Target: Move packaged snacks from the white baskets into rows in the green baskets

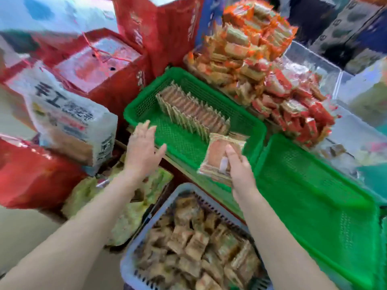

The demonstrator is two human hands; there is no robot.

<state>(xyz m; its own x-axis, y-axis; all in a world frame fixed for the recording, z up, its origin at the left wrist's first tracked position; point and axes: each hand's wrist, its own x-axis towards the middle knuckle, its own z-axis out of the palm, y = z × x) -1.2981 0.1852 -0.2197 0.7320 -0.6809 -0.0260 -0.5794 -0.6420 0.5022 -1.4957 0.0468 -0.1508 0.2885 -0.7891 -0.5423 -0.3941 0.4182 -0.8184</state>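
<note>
the right hand [238,168] sits just right of the picture's centre, fingers and thumb curled round a small stack of packaged snacks [222,158], square clear wrappers with an orange-brown biscuit showing through; the stack is held tilted over the near rim of the upper green basket [257,130], at about 5 o'clock of that basket. the left hand [142,147] is at 9 o'clock from the stack, palm down with fingers straight and spread, holding nothing, over the basket's near-left corner; whether it touches the rim i cannot tell. inside this basket one row of snacks [192,114] stands on edge, running from 11 o'clock down to 5 o'clock, its near end just beside the held stack. a second green basket [314,195] lies at 4 o'clock, touching or nearly touching the first, with only bare mesh showing. at 6 o'clock, under the forearms, a white basket [184,191] holds a loose heap of the same brownish packets [194,243]. at 1 o'clock a tall pile of orange and red wrapped snacks [261,59] rises behind the green baskets. at 9 o'clock stands a white printed bag [69,120] among red gift boxes [100,59], and pale greenish packs [129,206] lie below the left forearm. the edges of the view are blurred.
</note>
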